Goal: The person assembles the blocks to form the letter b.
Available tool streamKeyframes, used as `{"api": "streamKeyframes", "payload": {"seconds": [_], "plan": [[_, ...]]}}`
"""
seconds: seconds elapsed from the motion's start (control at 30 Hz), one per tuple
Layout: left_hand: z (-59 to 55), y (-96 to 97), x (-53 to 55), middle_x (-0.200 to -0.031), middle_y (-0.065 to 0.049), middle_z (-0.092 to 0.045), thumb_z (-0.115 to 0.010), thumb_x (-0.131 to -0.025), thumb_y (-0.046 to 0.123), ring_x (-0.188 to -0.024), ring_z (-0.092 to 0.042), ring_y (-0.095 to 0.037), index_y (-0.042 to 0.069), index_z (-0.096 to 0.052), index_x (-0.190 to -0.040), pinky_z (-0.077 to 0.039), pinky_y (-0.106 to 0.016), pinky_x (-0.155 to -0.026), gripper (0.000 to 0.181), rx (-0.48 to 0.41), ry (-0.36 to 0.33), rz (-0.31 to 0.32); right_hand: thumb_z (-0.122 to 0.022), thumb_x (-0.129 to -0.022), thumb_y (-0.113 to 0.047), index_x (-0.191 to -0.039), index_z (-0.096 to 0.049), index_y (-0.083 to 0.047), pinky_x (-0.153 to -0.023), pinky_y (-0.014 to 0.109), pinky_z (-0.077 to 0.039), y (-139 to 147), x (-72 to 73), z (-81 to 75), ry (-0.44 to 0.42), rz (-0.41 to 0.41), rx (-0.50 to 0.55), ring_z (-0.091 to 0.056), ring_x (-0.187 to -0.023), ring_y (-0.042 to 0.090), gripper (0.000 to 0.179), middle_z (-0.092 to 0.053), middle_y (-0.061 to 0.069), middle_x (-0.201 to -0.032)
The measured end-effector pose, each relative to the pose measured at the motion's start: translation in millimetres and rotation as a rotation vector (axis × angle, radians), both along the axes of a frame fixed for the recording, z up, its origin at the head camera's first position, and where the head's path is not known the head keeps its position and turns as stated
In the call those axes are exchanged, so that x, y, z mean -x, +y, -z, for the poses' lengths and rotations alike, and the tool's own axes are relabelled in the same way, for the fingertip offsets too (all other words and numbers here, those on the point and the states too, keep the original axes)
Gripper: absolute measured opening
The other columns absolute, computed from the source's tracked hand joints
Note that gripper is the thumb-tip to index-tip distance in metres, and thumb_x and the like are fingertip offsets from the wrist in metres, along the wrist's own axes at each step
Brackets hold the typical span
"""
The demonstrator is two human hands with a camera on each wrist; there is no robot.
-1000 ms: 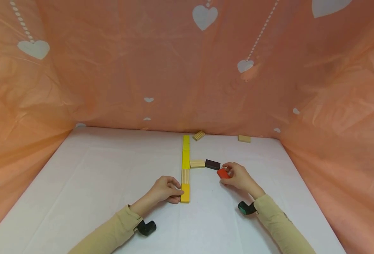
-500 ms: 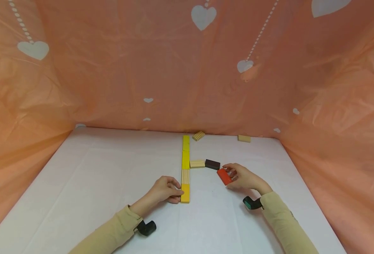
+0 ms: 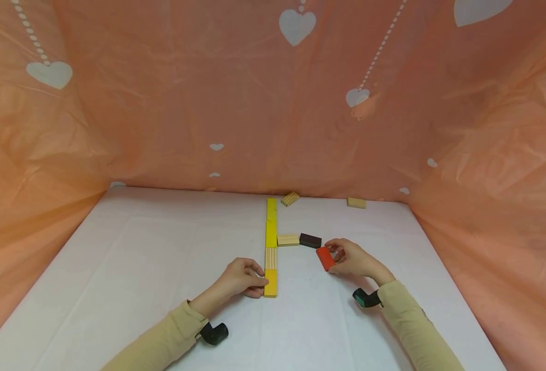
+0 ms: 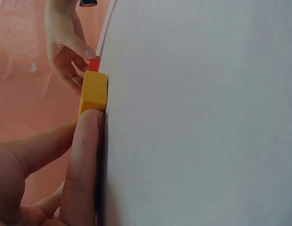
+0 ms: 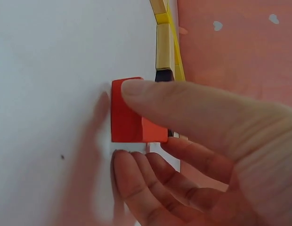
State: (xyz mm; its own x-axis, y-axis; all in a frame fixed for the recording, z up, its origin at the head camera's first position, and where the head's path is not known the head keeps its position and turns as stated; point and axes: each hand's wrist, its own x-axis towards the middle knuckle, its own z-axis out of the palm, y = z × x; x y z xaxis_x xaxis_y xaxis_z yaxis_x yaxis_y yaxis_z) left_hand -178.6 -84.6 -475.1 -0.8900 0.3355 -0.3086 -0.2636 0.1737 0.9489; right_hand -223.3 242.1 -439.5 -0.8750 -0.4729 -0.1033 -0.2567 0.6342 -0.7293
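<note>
My right hand [image 3: 353,257] pinches a red wooden block [image 5: 127,115] near its two ends, thumb on the near end. The block lies slanted, one corner close to the dark block [image 3: 310,240]. My left hand [image 3: 242,278] is at the near end of a straight row, thumb and fingertips on the orange-yellow block [image 4: 94,89]. Beyond that block the row has a striped block [image 3: 270,258] and two bright yellow blocks [image 3: 271,233]. A pale wooden block [image 3: 288,240] joins the row to the dark block.
A striped block [image 3: 290,199] and a plain wooden block [image 3: 356,203] lie at the back of the white tabletop [image 3: 161,247]. Behind it hangs an orange sheet [image 3: 254,103] with white hearts. A black wrist camera [image 3: 214,333] sits beside my left cuff.
My right hand has shifted slightly right and nearer, and the red block has turned so that its long side points more toward me. My left hand stays in place.
</note>
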Motion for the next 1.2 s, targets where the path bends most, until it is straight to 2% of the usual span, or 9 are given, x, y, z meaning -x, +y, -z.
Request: {"api": "streamKeyframes", "payload": {"seconds": [0.4,0.8,1.0,1.2], "plan": [[-2.6,-0.7,-0.5,-0.071,-0.013,-0.064,-0.073,-0.082,0.0,-0.054,-0.065,-0.016,-0.006,-0.058,-0.095,-0.059,-0.03,-0.055,0.021,-0.01,0.001,0.009,-0.08,-0.076,-0.004,-0.124,-0.05,0.008,-0.076,0.033,-0.054,-2,-0.8,-1.1,0.028,0.009,-0.014,-0.057,-0.085,0.024,0.058,-0.058,0.016,-0.109],[-3.6,1.0,-2.3,-0.072,-0.014,-0.064,-0.073,-0.081,-0.001,-0.055,-0.065,-0.016,-0.007,-0.058,-0.097,-0.06,-0.03,-0.055,0.022,-0.009,0.003,-0.002,-0.081,-0.076,-0.008,-0.128,-0.048,0.007,-0.078,0.031,-0.055,4,0.1,-0.7,0.012,-0.005,0.0,-0.058,-0.089,0.024,0.064,-0.056,0.016,-0.11],[-2.5,0.6,-1.7,-0.073,-0.014,-0.063,-0.073,-0.082,-0.001,-0.055,-0.065,-0.016,-0.006,-0.057,-0.097,-0.059,-0.03,-0.055,0.022,-0.005,-0.007,-0.003,-0.079,-0.079,-0.009,-0.131,-0.047,0.007,-0.089,0.043,-0.053,9,4.6,-14.2,0.023,-0.007,0.027,-0.058,-0.1,0.032,0.064,-0.055,0.02,-0.116],[-0.9,0.0,-0.8,-0.073,-0.014,-0.063,-0.073,-0.082,-0.001,-0.054,-0.065,-0.015,-0.006,-0.058,-0.097,-0.059,-0.03,-0.055,0.022,-0.001,-0.007,-0.001,-0.076,-0.082,-0.008,-0.133,-0.043,0.009,-0.094,0.054,-0.047,9,18.1,-32.5,0.099,-0.051,0.051,-0.053,-0.108,0.042,0.062,-0.052,0.028,-0.122]]}}
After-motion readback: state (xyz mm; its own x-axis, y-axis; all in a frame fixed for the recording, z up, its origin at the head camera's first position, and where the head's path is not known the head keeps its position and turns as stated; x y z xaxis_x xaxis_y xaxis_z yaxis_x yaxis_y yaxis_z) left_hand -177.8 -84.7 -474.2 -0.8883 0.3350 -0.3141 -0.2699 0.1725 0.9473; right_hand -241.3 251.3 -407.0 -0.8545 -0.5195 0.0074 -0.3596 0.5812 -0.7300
